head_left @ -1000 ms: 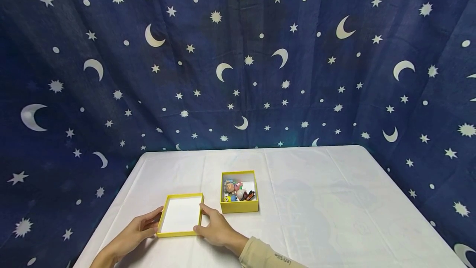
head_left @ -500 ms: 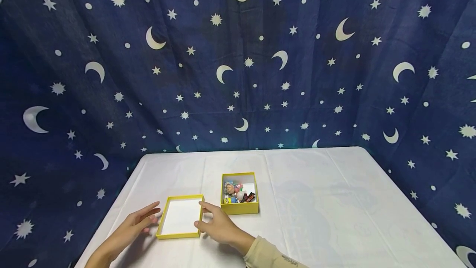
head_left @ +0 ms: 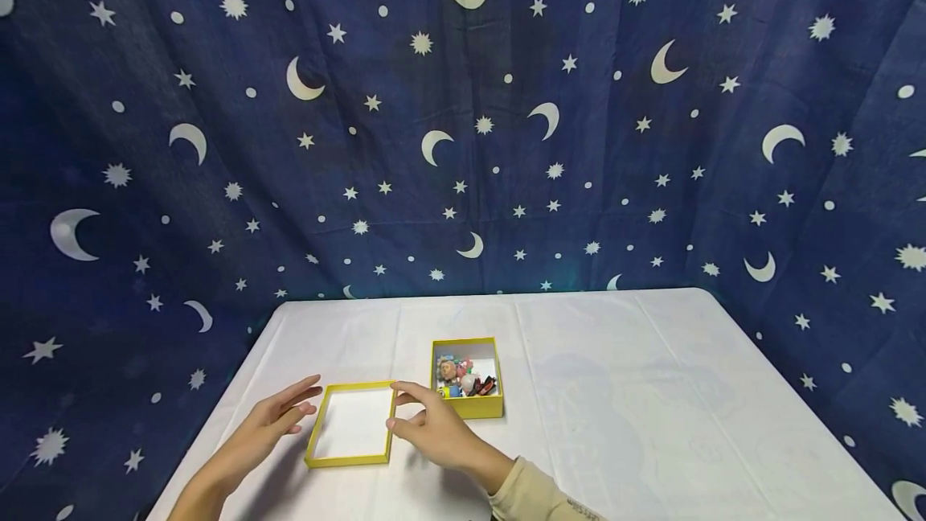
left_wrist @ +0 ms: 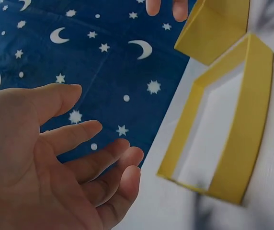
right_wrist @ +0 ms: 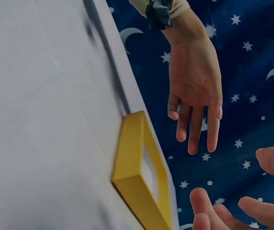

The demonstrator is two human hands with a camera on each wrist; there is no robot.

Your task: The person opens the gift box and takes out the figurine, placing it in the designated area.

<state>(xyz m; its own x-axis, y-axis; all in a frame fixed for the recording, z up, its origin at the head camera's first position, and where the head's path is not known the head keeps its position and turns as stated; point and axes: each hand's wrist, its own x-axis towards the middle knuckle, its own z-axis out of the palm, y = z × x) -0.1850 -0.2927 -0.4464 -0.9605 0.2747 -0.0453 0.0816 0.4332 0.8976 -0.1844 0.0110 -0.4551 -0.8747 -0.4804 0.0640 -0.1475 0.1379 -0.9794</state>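
A shallow yellow box lid with a white inside lies hollow side up on the white table. My left hand hovers just off its left side with fingers spread and slightly bent, as the left wrist view shows that hand apart from the lid. At the lid's right side is my right hand, its thumb and fingers parted. In the right wrist view those right-hand fingers are clear of the lid too. Neither hand holds anything.
A deeper yellow box stands behind and to the right of the lid. Several small toy figures lie inside it. A dark blue curtain with moons and stars hangs behind the white-covered table.
Both hands have let go of the lid and lifted a little away from it, the left first. The lid stays on the table in about the same place.
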